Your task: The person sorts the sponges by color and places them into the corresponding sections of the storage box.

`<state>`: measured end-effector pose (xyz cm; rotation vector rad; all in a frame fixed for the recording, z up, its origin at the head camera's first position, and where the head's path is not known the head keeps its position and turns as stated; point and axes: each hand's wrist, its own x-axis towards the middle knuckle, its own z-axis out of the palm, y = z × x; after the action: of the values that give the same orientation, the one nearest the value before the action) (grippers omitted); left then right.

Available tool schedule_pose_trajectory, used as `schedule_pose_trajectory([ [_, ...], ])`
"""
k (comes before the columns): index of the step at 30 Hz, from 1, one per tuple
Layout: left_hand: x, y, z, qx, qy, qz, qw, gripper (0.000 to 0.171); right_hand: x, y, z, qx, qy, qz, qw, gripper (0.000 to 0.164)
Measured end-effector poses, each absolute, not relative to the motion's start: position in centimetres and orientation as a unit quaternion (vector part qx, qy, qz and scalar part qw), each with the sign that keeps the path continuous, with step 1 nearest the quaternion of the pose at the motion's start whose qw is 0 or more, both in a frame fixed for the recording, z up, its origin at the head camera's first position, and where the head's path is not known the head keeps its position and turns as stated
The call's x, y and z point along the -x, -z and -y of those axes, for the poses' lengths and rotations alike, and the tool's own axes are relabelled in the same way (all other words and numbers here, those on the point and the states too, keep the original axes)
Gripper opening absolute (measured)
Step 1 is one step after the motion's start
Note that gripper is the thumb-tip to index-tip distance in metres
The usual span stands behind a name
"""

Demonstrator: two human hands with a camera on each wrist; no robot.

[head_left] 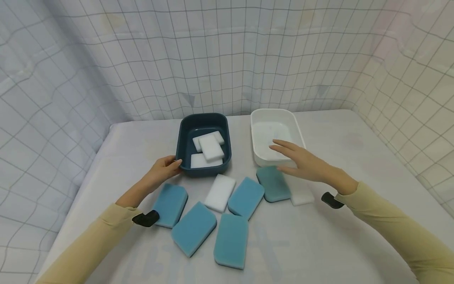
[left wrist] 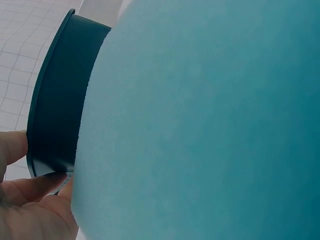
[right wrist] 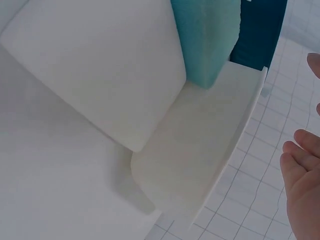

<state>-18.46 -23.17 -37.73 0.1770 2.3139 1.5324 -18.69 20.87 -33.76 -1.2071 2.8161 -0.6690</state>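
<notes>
My left hand [head_left: 166,169] holds the near left corner of a dark blue plastic tub [head_left: 204,172], with thumb and fingers against its wall. Three or so white sponge blocks [head_left: 211,148] lie in that tub, partly stacked. Over the near right part of a white plastic tub [head_left: 264,118], my right hand [head_left: 308,163] hovers with fingers extended and nothing in them. Beneath it lie a darker teal sponge [head_left: 274,184] and a white sponge [head_left: 301,195], partly hidden. A blue sponge [left wrist: 200,120] fills most of the left wrist view.
Several blue sponges [head_left: 194,228] lie scattered on the white table [head_left: 301,244] in front of the tubs. Among them is another white sponge [head_left: 220,192]. White cloth with a dark grid [head_left: 227,59] hangs behind the table and along both sides.
</notes>
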Motion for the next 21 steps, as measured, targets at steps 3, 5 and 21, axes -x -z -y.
schedule_pose_trajectory([
  [3,18.5,37.8,23.2,-0.063,-0.543,-0.818,0.180,0.063,18.5,33.9,-21.5,0.381,0.210,-0.900,-0.004,0.064],
  [5,18.5,37.8,23.1,-0.063,-0.542,-0.818,0.181,0.063,18.4,34.0,-21.8,0.380,0.210,-0.901,-0.006,0.065],
  [21,18.6,37.8,23.1,-0.059,-0.542,-0.819,0.180,0.063,17.0,34.3,-23.9,0.372,0.206,-0.904,-0.040,0.065],
])
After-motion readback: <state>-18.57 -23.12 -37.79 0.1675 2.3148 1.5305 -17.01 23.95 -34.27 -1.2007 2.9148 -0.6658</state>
